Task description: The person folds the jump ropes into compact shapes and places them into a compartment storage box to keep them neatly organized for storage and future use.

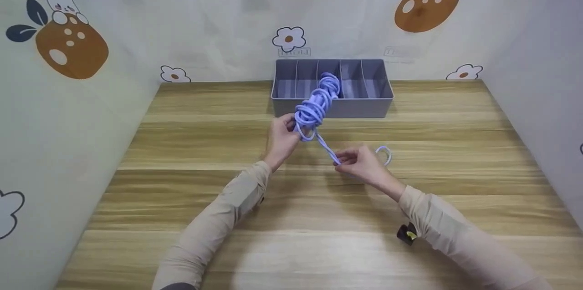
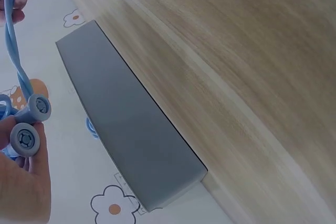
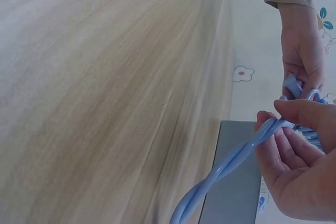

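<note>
A blue-purple jump rope (image 1: 314,110) is wound in coils round its handles. My left hand (image 1: 282,139) grips the near end of the bundle and holds it above the table. Two round handle ends (image 2: 25,139) stick out of that grip in the left wrist view. With thumb and fingertips, my right hand (image 1: 362,165) pinches the doubled, twisted length of cord that leaves the bundle toward the right. Past the right hand, the free end of the cord (image 3: 210,179) hangs in a loop. Much of the handles is hidden under the coils.
Behind the rope, a grey divided box (image 1: 284,108) stands on the wooden table (image 1: 196,144) near the back wall. The bundle's far end overlaps its middle compartments in the head view. Patterned sheets (image 1: 227,35) enclose the table at the back and sides.
</note>
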`<action>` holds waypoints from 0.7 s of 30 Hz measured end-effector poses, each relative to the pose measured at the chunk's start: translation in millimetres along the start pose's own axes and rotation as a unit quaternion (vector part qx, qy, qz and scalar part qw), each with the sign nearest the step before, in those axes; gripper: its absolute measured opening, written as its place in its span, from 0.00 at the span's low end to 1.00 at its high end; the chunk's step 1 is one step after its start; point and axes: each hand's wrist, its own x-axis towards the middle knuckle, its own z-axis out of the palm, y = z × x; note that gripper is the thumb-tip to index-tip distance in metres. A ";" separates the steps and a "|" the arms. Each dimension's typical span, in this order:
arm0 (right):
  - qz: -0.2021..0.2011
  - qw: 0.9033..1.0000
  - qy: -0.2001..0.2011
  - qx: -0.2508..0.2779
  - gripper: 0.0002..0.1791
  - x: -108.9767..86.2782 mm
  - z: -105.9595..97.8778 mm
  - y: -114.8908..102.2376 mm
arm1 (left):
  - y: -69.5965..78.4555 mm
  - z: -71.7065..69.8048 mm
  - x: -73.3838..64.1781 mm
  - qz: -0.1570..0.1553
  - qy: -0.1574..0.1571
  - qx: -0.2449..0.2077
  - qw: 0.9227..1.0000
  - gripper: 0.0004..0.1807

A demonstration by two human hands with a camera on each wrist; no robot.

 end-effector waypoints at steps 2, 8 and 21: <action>-0.004 1.000 0.004 -0.021 0.15 -2.7 -1.3 -0.9 | 0.3 -0.9 -0.3 -0.004 0.006 0.010 1.000 0.09; -0.027 0.996 -0.015 -0.081 0.13 -12.9 -6.2 -3.5 | -0.7 -3.6 -1.2 -0.005 0.022 0.066 0.998 0.08; -0.166 0.937 0.006 -0.308 0.13 -15.9 -27.0 -51.9 | 0.1 -1.4 -6.8 0.053 0.005 0.197 0.979 0.04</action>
